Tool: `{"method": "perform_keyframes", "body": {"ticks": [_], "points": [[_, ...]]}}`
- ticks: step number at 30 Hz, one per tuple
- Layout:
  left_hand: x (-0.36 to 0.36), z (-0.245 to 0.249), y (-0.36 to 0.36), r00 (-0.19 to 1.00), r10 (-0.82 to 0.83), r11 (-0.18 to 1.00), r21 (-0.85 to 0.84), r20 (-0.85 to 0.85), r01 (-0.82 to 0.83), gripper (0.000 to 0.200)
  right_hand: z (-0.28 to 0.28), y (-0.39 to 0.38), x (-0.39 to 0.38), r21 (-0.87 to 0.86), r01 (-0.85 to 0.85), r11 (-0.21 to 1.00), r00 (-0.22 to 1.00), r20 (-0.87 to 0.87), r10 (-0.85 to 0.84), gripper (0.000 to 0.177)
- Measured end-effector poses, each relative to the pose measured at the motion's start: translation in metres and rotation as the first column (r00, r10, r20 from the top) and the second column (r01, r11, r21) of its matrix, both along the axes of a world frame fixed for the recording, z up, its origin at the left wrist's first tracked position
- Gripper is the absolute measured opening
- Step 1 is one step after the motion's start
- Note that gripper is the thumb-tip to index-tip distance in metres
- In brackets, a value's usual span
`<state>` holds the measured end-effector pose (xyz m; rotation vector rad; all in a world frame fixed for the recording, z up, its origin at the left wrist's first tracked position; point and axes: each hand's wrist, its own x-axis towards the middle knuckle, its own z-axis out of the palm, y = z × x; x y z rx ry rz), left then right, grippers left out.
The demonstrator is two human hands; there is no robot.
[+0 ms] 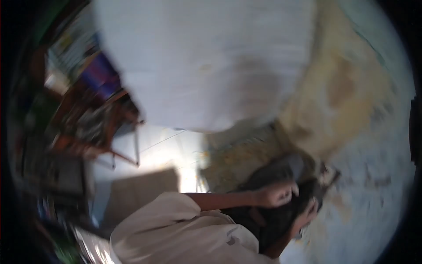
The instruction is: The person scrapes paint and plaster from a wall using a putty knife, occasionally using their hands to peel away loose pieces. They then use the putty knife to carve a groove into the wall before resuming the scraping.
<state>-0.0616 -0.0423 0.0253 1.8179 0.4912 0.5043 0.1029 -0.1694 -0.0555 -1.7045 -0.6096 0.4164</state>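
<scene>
My left hand (278,194) reaches in from the beige sleeve at the lower left, its fingers curled together over a dark cloth-like thing (281,216). Just below and to the right is my right hand (306,215), also with bent fingers, a short gap from the left one. Blur hides what, if anything, lies between the fingers of each hand. A large white sheet-like surface (198,57) fills the upper middle of the head view, above both hands.
A worn wall (360,176) with peeling patches runs down the right side. At the left stands a reddish-brown chair-like frame (110,132) with a purple thing (100,75) above it. Pale tiled floor (156,145) shows between them.
</scene>
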Motion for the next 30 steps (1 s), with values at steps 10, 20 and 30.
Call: {"method": "perform_keyframes", "body": {"ticks": [10,20,30], "points": [[0.294,0.07,0.052,0.843,0.349,0.808,-0.588,0.41,-0.048,0.029,0.135,0.075,0.152,0.303,-0.014,0.953,0.996,-0.077,0.039,0.024],[0.367,0.051,0.11,0.797,0.289,0.917,-0.393,0.529,-0.072,0.035,0.104,0.122,0.194,0.34,0.044,0.939,0.975,-0.22,0.034,0.039],[0.369,0.045,0.109,0.765,0.374,0.861,-0.503,0.525,-0.076,0.033,0.115,0.12,0.192,0.394,0.097,0.914,0.874,-0.473,0.111,0.04]]}}
